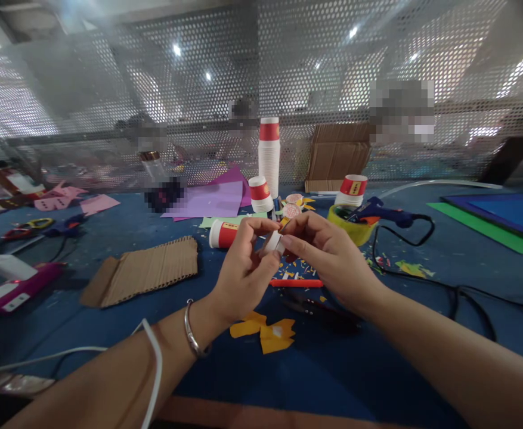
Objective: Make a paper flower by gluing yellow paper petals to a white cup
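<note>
Both hands meet at the middle of the blue table. My left hand, with a silver bangle at its wrist, is closed around a small white piece, perhaps paper; its exact kind is hard to make out. My right hand pinches at the same piece from the right, and a thin yellow strip shows by its fingertips. Below them lie yellow paper cutouts, a red stick-like tool and dark scissors-like handles. A red and white paper cup lies on its side behind my left hand.
Stacked paper cups stand at the back. A blue glue gun rests on a yellow tape roll, its black cord trailing right. Corrugated cardboard lies left, purple paper behind it. A white cable crosses my left forearm.
</note>
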